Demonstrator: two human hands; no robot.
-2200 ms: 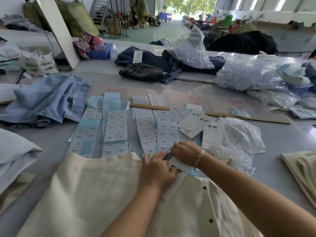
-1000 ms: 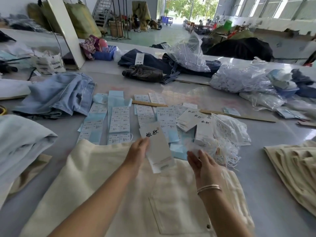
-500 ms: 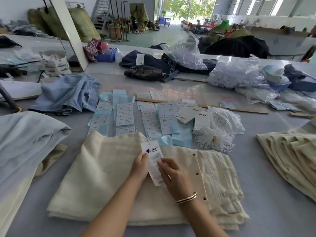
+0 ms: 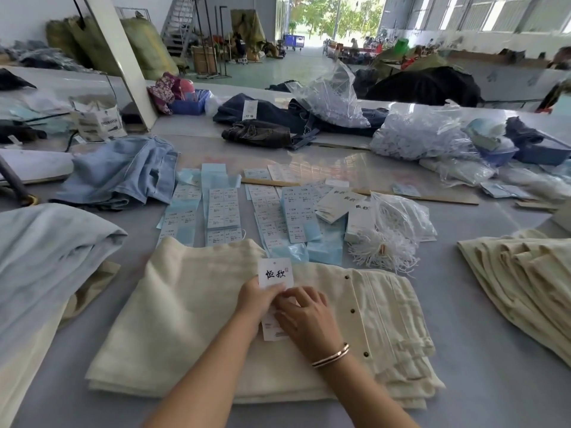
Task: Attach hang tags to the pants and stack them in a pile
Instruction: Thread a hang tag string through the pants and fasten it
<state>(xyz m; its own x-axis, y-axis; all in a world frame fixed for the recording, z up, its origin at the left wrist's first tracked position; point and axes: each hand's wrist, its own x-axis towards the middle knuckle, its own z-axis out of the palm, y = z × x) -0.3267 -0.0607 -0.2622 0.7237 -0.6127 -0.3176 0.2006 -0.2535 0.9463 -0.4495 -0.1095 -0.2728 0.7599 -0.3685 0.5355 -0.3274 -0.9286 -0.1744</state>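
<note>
Folded cream pants (image 4: 185,319) lie on the grey table in front of me, waistband with dark buttons to the right. Above them I hold a white hang tag (image 4: 275,273) with black characters. My left hand (image 4: 255,299) grips the tag's left edge. My right hand (image 4: 309,316), with a bracelet on the wrist, pinches the tag's middle from the right, covering its lower part. More tags (image 4: 336,203) and a bundle of white strings (image 4: 383,251) lie beyond the pants.
Rows of pale blue sticker sheets (image 4: 222,208) lie behind the pants. A stack of cream pants (image 4: 525,273) sits at the right, light blue garments (image 4: 46,257) at the left, blue jeans (image 4: 123,171) farther back, plastic bags (image 4: 417,134) at far right.
My left hand lifted a hang tag from the pile and brought it back over the cream pants. My right hand came in and took hold of the tag too.
</note>
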